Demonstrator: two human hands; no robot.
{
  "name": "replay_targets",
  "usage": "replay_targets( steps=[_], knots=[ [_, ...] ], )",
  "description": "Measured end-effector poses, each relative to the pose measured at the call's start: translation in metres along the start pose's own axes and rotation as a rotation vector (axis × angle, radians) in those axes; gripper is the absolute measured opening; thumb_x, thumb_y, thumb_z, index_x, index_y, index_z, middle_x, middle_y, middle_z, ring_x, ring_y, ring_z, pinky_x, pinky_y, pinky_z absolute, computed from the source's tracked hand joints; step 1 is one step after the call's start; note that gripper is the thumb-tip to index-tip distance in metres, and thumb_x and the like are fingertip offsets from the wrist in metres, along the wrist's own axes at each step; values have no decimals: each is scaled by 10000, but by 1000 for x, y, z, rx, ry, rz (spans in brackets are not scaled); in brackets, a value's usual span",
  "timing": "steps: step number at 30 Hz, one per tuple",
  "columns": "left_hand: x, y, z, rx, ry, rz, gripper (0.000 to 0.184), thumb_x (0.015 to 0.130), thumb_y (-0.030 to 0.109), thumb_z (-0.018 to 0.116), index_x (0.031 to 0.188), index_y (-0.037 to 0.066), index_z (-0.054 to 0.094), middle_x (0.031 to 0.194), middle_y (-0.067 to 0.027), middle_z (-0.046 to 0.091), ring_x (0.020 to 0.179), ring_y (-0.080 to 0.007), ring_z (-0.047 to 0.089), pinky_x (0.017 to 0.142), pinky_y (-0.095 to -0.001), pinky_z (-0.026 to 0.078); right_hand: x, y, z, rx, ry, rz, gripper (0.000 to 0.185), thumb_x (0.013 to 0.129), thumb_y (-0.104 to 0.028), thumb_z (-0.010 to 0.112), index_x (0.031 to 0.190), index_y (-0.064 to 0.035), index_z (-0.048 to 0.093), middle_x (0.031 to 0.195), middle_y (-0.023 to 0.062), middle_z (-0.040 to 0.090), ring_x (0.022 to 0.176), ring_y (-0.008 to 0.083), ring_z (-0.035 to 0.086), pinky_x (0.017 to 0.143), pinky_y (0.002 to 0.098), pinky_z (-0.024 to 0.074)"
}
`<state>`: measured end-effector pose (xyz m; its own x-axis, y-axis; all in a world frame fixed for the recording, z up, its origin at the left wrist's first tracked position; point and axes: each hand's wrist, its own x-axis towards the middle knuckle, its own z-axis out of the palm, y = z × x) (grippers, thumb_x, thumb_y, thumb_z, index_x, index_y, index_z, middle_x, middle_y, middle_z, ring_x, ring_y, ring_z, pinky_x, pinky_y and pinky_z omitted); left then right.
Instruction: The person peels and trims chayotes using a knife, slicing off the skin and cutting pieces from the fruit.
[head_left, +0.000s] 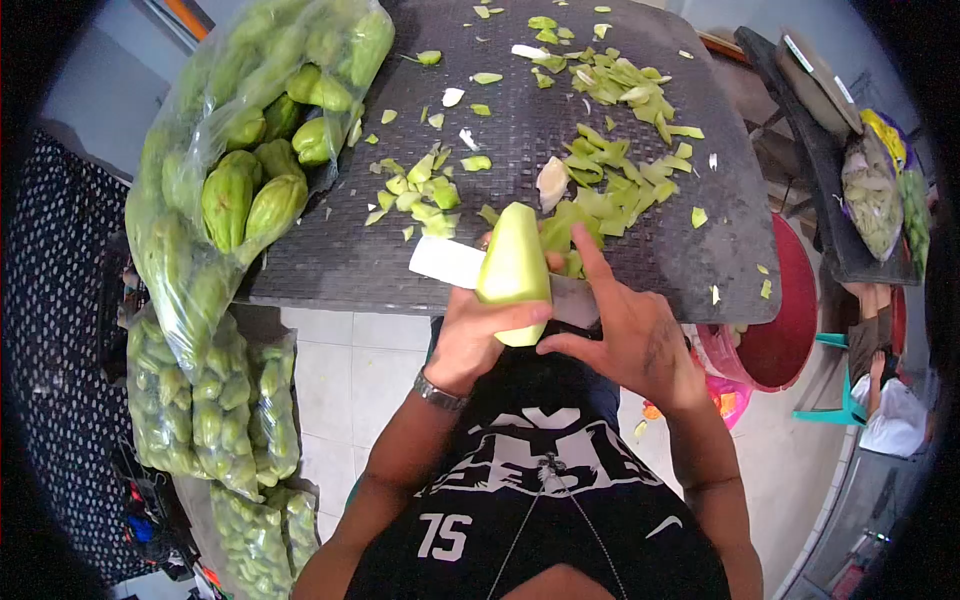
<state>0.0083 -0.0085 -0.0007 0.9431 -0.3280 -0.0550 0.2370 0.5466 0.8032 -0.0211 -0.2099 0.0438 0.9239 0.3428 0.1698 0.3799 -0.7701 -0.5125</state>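
Note:
My left hand [478, 330] is closed around a pale green, peeled chayote [515, 265], its thumb across the lower end. A flat white piece [442, 261] juts out to the left between that hand and the chayote; I cannot tell whether it is a blade. My right hand [640, 335] is just right of the chayote, thumb and index finger spread apart, its other fingers partly hidden. Green peelings [610, 190] lie on the dark woven-pattern table [340, 255] beyond my hands. A pale, flat oval piece [552, 184] rests among them.
A large clear bag of unpeeled chayotes [180, 200] covers the table's left side. More filled bags [205, 400] are on the floor below. A red tub [775, 310] stands at the right, near a teal stool [835, 405]. Another dark table [850, 230] carries bagged produce.

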Motion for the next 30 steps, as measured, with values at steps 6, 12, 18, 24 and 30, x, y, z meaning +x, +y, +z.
replay_targets(
  steps=[6, 12, 18, 24, 30],
  knots=[
    [-5, -11, 13, -112, 162, -11, 651, 792, -3, 786, 1388, -11, 522, 1235, -122, 667, 1050, -186, 642, 911, -325, 531, 10, 6, -12, -23, -88, 74, 1130, 832, -534, 777, 1627, -42, 142, 954, 267, 727, 815, 446, 720, 673, 510, 576],
    [-8, -22, 29, -127, 304, 65, 505, 790, -37, 770, 1269, -24, 611, 1120, -84, 692, 945, -153, 665, 801, -290, 539, 4, 9, -2, -38, 3, 28, 1143, 813, -482, 810, 1624, -29, 145, 895, 229, 724, 775, 423, 725, 638, 480, 574],
    [-9, -19, 20, 95, 306, 6, 466, 768, -41, 736, 1218, -54, 616, 1022, -86, 696, 864, -190, 682, 785, -312, 551, 3, 6, -8, -149, -61, 26, 1083, 828, -430, 818, 1603, -11, 187, 911, 209, 724, 777, 394, 732, 639, 471, 577],
    [-10, -12, 20, 46, 275, -60, 370, 712, -119, 732, 1062, -17, 663, 934, -59, 684, 830, -168, 685, 746, -315, 557, 3, 17, -13, -312, -262, 43, 915, 850, -238, 780, 1550, 30, 256, 907, 197, 728, 768, 388, 734, 661, 472, 582],
    [-9, -20, 23, -50, 274, -96, 373, 725, -113, 729, 1078, -20, 651, 927, -62, 681, 827, -173, 678, 746, -314, 549, 19, 10, -30, -489, -408, 142, 852, 842, -205, 727, 1527, 67, 299, 904, 163, 719, 776, 334, 735, 674, 434, 572]
  ],
)
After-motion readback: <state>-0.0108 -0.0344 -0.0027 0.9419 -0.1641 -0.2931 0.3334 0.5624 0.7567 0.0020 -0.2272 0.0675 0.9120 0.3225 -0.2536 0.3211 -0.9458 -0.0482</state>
